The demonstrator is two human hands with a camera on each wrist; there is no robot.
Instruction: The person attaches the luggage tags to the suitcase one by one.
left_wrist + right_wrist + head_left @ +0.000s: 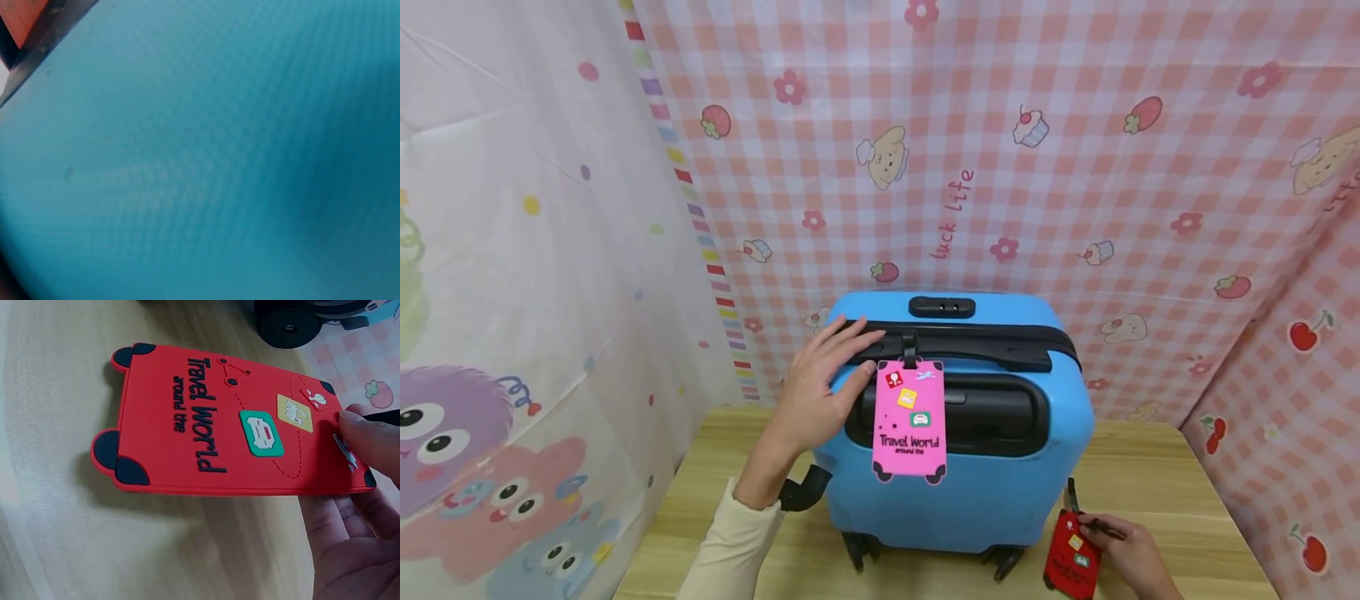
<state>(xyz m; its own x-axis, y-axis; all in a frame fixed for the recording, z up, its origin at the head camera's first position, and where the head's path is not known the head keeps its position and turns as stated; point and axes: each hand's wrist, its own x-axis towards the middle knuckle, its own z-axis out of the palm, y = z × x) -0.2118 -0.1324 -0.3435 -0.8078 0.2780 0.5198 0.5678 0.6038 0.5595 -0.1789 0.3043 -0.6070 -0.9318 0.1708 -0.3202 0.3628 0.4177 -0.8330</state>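
Note:
A blue suitcase (940, 504) stands upright on its wheels. My left hand (822, 390) rests on its upper left corner, fingers laid toward the black top handle (970, 343). From that handle a pink luggage tag (910, 458) hangs by a black strap (910, 350) over the recessed black panel (1000, 415). To the right of the suitcase, my right hand (1131, 554) pinches a red luggage tag (187, 462) near its strap end, the thumb on its printed face. Its black strap (1071, 492) sticks up. Blue suitcase shell (200, 150) fills nearly all of the left wrist view.
The suitcase stands on a wood-grain table (1157, 475). A pink checked cloth (1045, 192) hangs close behind it, and a white printed cloth (550, 275) hangs on the left. A black combination lock (942, 307) sits on the suitcase top; a black wheel (289, 328) is near the red tag.

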